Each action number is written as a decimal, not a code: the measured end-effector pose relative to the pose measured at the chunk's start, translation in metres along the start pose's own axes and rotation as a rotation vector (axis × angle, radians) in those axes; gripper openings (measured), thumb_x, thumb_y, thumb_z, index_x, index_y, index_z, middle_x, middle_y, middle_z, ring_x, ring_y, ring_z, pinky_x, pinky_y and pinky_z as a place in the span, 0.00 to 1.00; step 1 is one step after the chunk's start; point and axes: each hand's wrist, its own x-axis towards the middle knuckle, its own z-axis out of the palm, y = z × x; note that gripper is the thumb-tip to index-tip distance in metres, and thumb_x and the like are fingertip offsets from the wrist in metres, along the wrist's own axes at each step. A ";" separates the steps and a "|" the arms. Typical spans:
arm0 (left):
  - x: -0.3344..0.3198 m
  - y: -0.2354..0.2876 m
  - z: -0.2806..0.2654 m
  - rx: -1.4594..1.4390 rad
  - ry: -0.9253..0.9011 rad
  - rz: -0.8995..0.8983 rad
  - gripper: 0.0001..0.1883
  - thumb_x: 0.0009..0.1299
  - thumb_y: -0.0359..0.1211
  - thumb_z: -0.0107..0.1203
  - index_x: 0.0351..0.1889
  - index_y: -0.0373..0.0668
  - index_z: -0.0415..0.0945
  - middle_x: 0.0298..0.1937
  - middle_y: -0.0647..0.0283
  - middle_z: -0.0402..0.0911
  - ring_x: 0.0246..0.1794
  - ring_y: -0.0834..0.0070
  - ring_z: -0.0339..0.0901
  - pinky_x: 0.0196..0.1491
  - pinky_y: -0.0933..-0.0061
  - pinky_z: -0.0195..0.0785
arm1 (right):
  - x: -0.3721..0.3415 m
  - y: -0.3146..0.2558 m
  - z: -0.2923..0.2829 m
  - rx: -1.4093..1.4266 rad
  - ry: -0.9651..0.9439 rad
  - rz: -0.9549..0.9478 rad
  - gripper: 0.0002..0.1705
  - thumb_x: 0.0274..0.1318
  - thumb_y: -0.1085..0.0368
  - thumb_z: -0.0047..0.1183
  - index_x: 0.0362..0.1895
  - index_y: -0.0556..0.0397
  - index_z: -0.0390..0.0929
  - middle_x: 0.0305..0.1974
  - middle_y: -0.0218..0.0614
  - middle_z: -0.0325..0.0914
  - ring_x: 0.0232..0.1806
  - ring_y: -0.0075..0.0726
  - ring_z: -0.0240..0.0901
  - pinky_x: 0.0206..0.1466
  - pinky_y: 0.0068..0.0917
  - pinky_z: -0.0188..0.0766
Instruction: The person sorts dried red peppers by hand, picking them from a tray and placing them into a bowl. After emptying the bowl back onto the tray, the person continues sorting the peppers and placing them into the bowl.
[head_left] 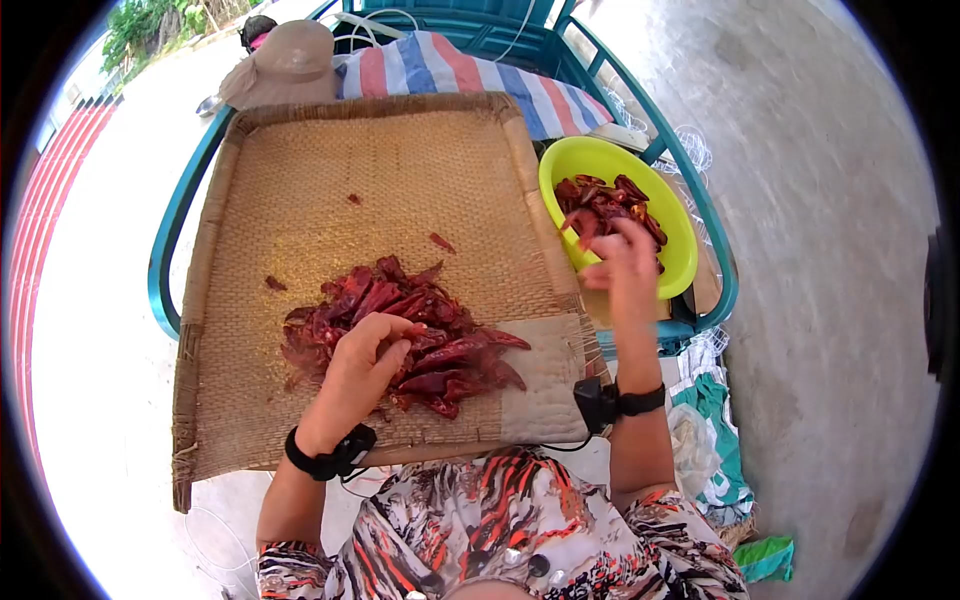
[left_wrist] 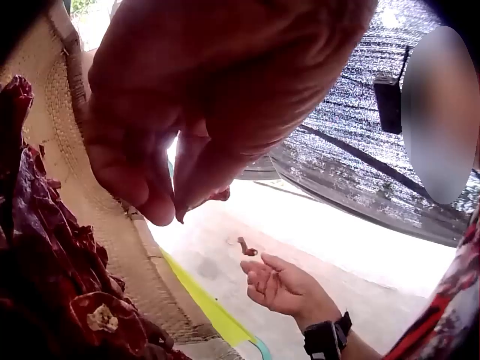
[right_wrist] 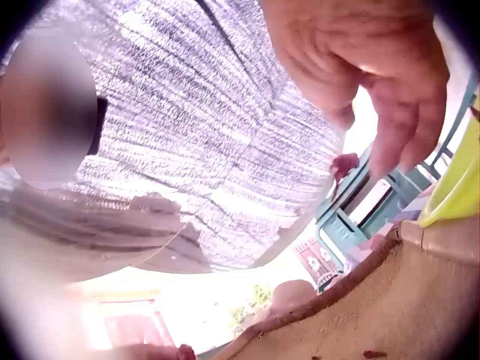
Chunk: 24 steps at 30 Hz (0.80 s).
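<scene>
A heap of dark red dried chili peppers (head_left: 450, 360) lies on the woven tray (head_left: 370, 170). Over the heap, my left hand (head_left: 352, 372) pinches a dried chili piece (left_wrist: 217, 196) between thumb and fingers; most of the piece is hidden by the fingertips. My right hand (head_left: 630, 280), slightly blurred, is above the yellow-green bowl (head_left: 683, 255), its fingers spread and loosely bent. A chili piece (right_wrist: 343, 165) hangs in the air just off the right fingertips, apart from them in both wrist views. More dried chilies (head_left: 625, 205) fill part of the bowl.
The tray's raised rim (head_left: 530, 165) separates it from the bowl. Small chili scraps (head_left: 442, 243) and yellow seeds dot the weave. Behind lie a striped cloth (head_left: 450, 70) and a hat (head_left: 290, 60), within a teal metal frame (head_left: 722, 270). Bags (head_left: 720, 440) lie at the right.
</scene>
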 end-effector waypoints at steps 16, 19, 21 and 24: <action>-0.004 0.003 0.006 0.191 -0.142 0.107 0.08 0.68 0.26 0.57 0.44 0.36 0.78 0.36 0.57 0.75 0.37 0.65 0.75 0.40 0.69 0.67 | -0.058 0.026 0.049 -0.566 -0.810 -0.301 0.12 0.62 0.58 0.52 0.43 0.51 0.76 0.37 0.47 0.80 0.40 0.53 0.78 0.43 0.41 0.72; -0.009 0.011 0.001 0.244 -0.405 -0.009 0.08 0.68 0.30 0.57 0.43 0.38 0.79 0.38 0.56 0.78 0.39 0.64 0.77 0.42 0.68 0.69 | -0.019 0.035 0.023 -0.684 -0.623 -0.373 0.11 0.62 0.57 0.51 0.43 0.48 0.79 0.34 0.46 0.79 0.39 0.53 0.78 0.43 0.41 0.73; -0.012 0.009 0.001 0.338 -0.598 -0.009 0.09 0.69 0.33 0.57 0.43 0.39 0.79 0.39 0.55 0.80 0.40 0.61 0.79 0.43 0.65 0.71 | 0.001 0.008 0.001 -0.678 -0.339 -0.303 0.16 0.61 0.58 0.53 0.50 0.49 0.77 0.40 0.46 0.79 0.40 0.49 0.78 0.46 0.39 0.73; -0.021 -0.004 0.004 0.503 -0.734 0.146 0.13 0.68 0.38 0.57 0.45 0.41 0.79 0.42 0.54 0.80 0.44 0.54 0.79 0.46 0.58 0.72 | 0.028 0.022 -0.040 -0.605 0.092 -0.368 0.25 0.60 0.59 0.56 0.59 0.55 0.70 0.53 0.47 0.74 0.44 0.43 0.77 0.52 0.36 0.73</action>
